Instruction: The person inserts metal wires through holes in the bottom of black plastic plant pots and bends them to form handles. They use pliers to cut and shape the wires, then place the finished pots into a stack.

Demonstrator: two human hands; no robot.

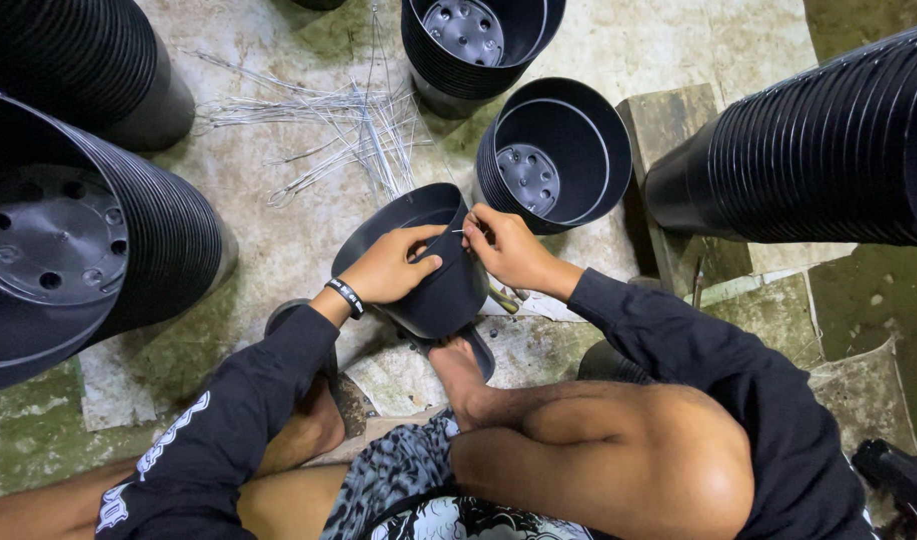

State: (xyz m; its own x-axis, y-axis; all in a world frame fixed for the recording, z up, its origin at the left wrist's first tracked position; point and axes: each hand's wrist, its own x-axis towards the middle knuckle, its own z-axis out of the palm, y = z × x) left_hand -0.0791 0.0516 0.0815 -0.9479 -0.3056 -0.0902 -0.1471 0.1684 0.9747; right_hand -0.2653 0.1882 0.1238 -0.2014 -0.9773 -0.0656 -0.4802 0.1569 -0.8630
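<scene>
Left hand (386, 268) grips the near wall of the black pot (418, 262), thumb over the rim. Pot sits centre between both hands, tipped on its side, mouth facing far-left. Right hand (506, 250) pinches a thin wire (458, 232) at the rim. Loose wires (358, 135) lie farther off.

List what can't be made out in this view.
- Wire end at the pot rim: too thin to follow, partly behind the right hand.
- Pot's near wall: covered by the left hand.
- Left stack and right stack: cut off by the frame edges.
- Feet: partly hidden under the pot and knees.
- Dark object, lower right: cut off, unidentifiable.
</scene>
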